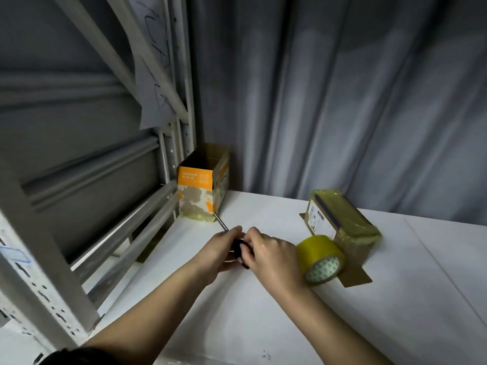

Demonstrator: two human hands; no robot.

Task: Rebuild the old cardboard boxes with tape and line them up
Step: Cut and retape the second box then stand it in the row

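From my head cam, using the tape roll (pixel 320 259) as the landmark: way off to its left there's the grey metal shelving rack (pixel 105 206) with a scribbled paper sheet (pixel 155 83) hanging off it. Closer in but still left of the roll and further back, an orange-and-white cardboard box (pixel 201 189) stands upright with its top open, tucked into the back left corner of the white bench (pixel 263 325), right beside the rack. A thin metal shaft (pixel 220 223) runs from near that box's base toward my hands. My left hand (pixel 220 250) is just left of the roll, fingers curled around the shaft end of what looks like a screwdriver. My right hand (pixel 268 252) is touching or almost touching the roll's left side, fingers wrapped around the black handle (pixel 239 246). The yellow roll itself sits on its edge on the bench, on a loose flap. Right behind it, touching it, lies a brown cardboard box (pixel 345 225) on its side, wrapped over in yellowish tape, white label facing me. Grey curtain (pixel 342 101) behind everything.
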